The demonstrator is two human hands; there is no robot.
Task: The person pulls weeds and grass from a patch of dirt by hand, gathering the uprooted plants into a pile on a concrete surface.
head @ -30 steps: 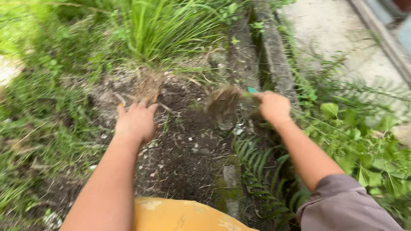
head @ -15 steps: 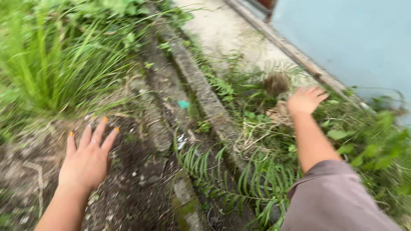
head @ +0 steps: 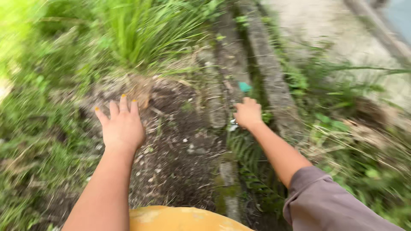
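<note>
Big grass clump up top, bare soil patch below it. Left hand hovers flat over the soil, fingers spread. Right hand sits curled by the stone edging, can't tell if it's pinching anything.

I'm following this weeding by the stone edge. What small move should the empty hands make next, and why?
Probably reach the left hand, open and spread over the bare dark soil patch, forward to the brown dry grass tuft just past its fingertips; the right hand looks empty near the mossy stone edging.
</note>
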